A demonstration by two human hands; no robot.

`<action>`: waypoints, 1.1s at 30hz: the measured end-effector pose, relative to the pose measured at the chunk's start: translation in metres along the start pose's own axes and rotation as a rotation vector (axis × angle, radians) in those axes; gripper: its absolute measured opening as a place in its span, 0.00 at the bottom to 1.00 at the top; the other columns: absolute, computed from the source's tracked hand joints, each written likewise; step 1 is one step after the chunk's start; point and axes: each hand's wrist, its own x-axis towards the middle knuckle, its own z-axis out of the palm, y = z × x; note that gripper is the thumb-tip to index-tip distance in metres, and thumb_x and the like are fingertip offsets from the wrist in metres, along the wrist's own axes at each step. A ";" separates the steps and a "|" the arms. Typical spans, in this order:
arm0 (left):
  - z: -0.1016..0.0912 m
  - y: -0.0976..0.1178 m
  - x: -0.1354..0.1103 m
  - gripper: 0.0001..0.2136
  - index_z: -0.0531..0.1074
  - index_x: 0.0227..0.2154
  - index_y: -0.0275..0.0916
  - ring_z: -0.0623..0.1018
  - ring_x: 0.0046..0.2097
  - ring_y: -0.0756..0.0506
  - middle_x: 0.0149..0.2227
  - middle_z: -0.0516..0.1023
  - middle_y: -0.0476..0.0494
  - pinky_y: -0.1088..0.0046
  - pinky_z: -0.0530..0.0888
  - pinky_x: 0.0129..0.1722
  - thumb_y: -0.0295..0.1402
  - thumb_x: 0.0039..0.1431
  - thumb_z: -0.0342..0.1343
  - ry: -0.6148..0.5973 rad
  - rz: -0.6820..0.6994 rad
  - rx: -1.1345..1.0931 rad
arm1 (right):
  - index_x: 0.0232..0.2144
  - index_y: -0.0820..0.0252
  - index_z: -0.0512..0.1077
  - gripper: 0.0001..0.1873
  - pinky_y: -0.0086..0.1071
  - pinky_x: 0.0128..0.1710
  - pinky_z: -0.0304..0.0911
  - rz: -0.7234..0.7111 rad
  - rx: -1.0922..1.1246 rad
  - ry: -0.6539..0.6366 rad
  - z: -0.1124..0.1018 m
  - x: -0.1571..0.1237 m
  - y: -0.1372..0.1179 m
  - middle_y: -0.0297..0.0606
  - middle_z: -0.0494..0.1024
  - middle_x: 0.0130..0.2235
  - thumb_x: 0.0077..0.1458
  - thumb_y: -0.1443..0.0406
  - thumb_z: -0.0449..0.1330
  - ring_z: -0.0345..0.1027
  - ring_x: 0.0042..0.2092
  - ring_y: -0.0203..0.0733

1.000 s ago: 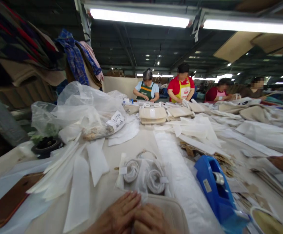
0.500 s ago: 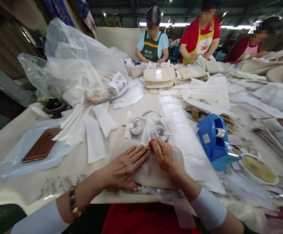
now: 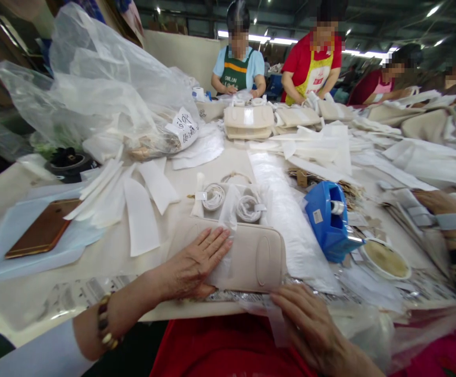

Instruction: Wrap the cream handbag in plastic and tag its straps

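Observation:
A beige handbag [image 3: 251, 256] lies flat at the table's front edge, with a raised oval loop on its right half. Beyond its top edge sit two coils of wrapped strap [image 3: 248, 208]. A translucent white strip [image 3: 230, 209] runs down over the bag's middle. My left hand [image 3: 198, 262] rests flat on the bag and the strip, fingers stretched out. At the bag's lower right corner is my right hand [image 3: 310, 319], its fingers extended close together beside a translucent strip end [image 3: 277, 322] hanging over the edge. Its thumb is partly hidden.
A blue tape dispenser [image 3: 327, 220] stands right of a stack of white plastic sheets [image 3: 290, 225]. To the left lie white strips [image 3: 139, 220] and a phone [image 3: 43, 228]. A large clear bag [image 3: 106, 78] bulges behind. Co-workers stand across the table; another person's arm [image 3: 443, 209] reaches in at right.
My right hand has left the bag's top middle and come down to its lower right corner. The strip now lies across the bag's front. My left hand stays on the bag; the view has shifted.

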 end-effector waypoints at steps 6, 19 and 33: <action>-0.004 0.006 0.002 0.41 0.48 0.59 0.24 0.43 0.65 0.30 0.63 0.45 0.19 0.47 0.49 0.62 0.34 0.45 0.59 -0.016 -0.020 0.032 | 0.52 0.65 0.66 0.21 0.37 0.50 0.64 -0.034 -0.262 -0.010 0.022 -0.041 -0.006 0.43 0.76 0.47 0.56 0.70 0.48 0.66 0.52 0.41; -0.012 0.003 0.011 0.43 0.52 0.57 0.16 0.53 0.61 0.23 0.59 0.50 0.10 0.44 0.56 0.58 0.39 0.42 0.61 -0.021 0.060 0.194 | 0.33 0.65 0.69 0.18 0.31 0.29 0.60 -0.196 -0.008 0.176 0.057 0.051 -0.059 0.40 0.74 0.27 0.61 0.74 0.40 0.64 0.28 0.38; -0.030 -0.003 0.056 0.40 0.57 0.54 0.19 0.61 0.59 0.28 0.57 0.58 0.15 0.53 0.58 0.59 0.42 0.41 0.62 -0.001 -0.023 0.133 | 0.28 0.64 0.67 0.13 0.32 0.25 0.53 -0.257 -0.014 0.120 0.049 0.060 -0.068 0.38 0.67 0.25 0.57 0.74 0.45 0.58 0.27 0.39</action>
